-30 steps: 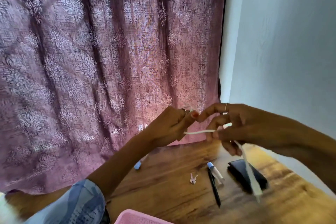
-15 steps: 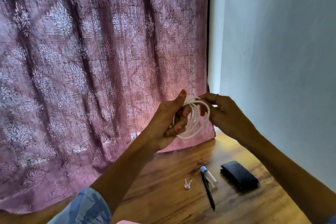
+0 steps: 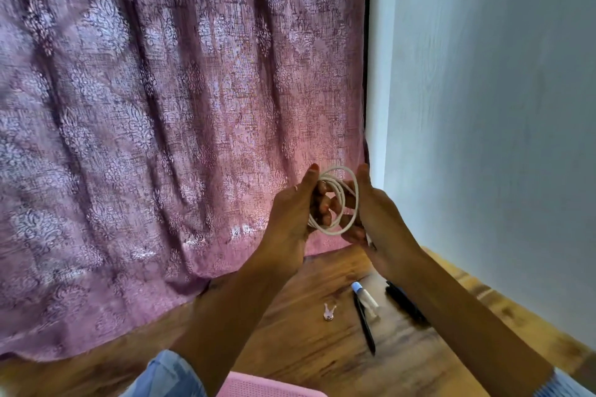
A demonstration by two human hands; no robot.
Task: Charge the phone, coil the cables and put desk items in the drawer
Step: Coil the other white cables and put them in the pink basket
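Note:
A white cable (image 3: 341, 200) is wound into a small coil of several loops, held up in the air in front of the curtain. My left hand (image 3: 296, 209) grips the coil's left side with fingers curled through the loops. My right hand (image 3: 375, 219) holds the coil's right side and its loose end at the bottom. On the wooden desk (image 3: 306, 348) below lie a black pen (image 3: 366, 327), a white tube with a blue cap (image 3: 366, 298), a small white clip (image 3: 329, 312), and a black wallet-like case (image 3: 404, 301) partly hidden by my right forearm.
A purple patterned curtain (image 3: 161, 138) hangs behind the desk and drapes onto its far edge. A pale wall (image 3: 500, 106) bounds the desk on the right. A pink perforated basket edge (image 3: 258, 388) shows at the bottom of the frame.
One second ago the cable was stretched between my hands with a loose tail hanging. It is now wound into a coil, and both hands have closed in around it.

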